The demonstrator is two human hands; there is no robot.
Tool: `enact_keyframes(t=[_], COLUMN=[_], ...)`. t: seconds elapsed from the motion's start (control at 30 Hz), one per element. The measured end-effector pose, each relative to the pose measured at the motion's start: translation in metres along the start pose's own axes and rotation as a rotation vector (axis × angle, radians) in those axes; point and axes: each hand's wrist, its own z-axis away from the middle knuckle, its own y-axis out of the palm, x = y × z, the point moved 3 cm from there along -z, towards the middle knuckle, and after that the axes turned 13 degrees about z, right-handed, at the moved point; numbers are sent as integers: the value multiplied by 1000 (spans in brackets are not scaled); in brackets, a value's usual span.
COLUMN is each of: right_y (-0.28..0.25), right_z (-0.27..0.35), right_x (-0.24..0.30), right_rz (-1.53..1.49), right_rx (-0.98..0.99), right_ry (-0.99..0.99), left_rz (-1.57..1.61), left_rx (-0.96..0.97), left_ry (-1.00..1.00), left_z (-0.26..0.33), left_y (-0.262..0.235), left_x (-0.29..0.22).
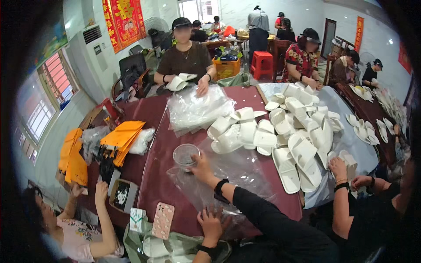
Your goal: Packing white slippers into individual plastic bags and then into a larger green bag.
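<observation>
My right hand [203, 169], its arm in a black sleeve, has its fingers closed on the right side of a clear round plastic tub [180, 153]. Something dark grey shows inside the tub. My left hand [212, 225] lies with fingers spread at the near edge of a clear plastic bag [228, 175] spread flat on the dark red table [153, 131]. White slippers [264, 139] are heaped just past the bag, to the right. Below my left hand, more white slippers [158, 247] sit in a green sack [131, 241].
A pink patterned phone [162, 220] and a small white-green box [137, 219] lie near the front edge. Clear bags [197, 109] are stacked across the table, by a co-worker [186, 59]. Orange packets [125, 136] and an open box [123, 195] stand left. Co-workers' hands [340, 168] work at right.
</observation>
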Motion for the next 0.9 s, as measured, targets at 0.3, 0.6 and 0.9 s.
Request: enact_keyframes(t=[0.3, 0.6, 0.9], right_y=[-39, 28, -20], right_z=[-14, -4, 19], right_x=[46, 29, 31], right_rz=[167, 247, 402], right_rx=[57, 74, 594], right_ry=[24, 50, 39], left_rz=[-53, -113, -145], left_rx=[41, 316, 278], left_ry=[-91, -299, -271], left_z=[-10, 23, 13], left_y=[-21, 2, -9], left_x=[0, 12, -7])
